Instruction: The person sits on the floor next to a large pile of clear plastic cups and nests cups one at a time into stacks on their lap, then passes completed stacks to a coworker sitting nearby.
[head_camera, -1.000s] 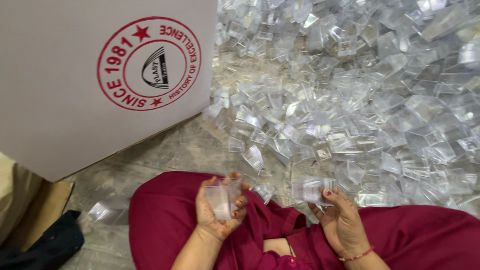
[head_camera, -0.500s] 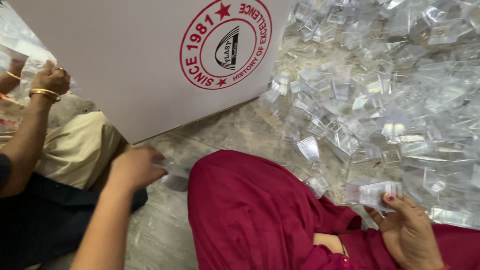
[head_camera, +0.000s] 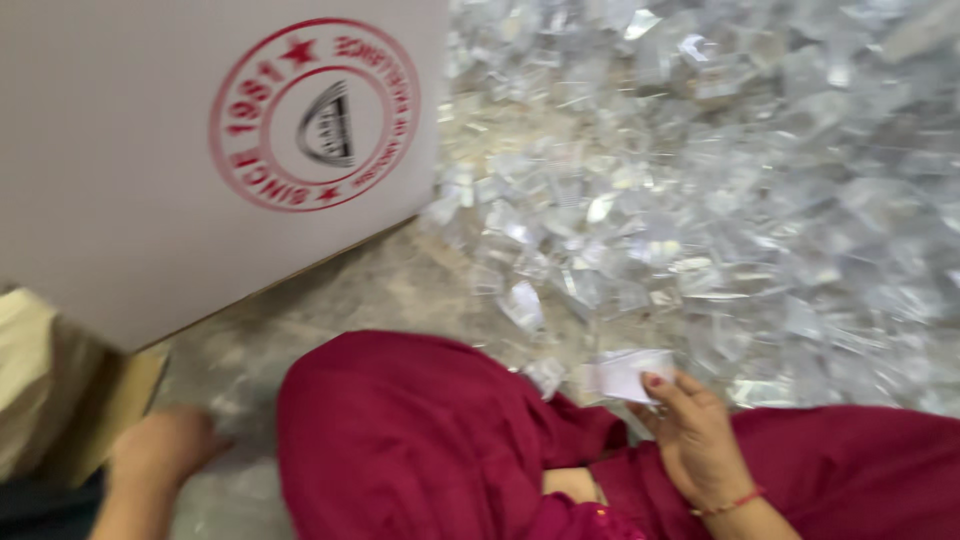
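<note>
My right hand (head_camera: 695, 435) holds a small clear plastic box (head_camera: 628, 373) by its near edge, just above my lap in dark red cloth (head_camera: 400, 440). My left hand (head_camera: 160, 450) is stretched out low at the left, down on the grey floor (head_camera: 350, 290) beside the cardboard; it is blurred and I cannot tell whether anything is in it. A huge heap of clear plastic boxes (head_camera: 720, 180) covers the floor ahead and to the right of my hands.
A big white carton (head_camera: 120, 200) with a round red stamp stands at the left. Brown cardboard (head_camera: 110, 410) and beige cloth (head_camera: 30, 380) lie under its near corner. A red thread band circles my right wrist (head_camera: 728, 502).
My left hand, which held a clear piece in front of me, swung out left and down to the floor. The view panned left, then back right. My right hand kept its clear box.
</note>
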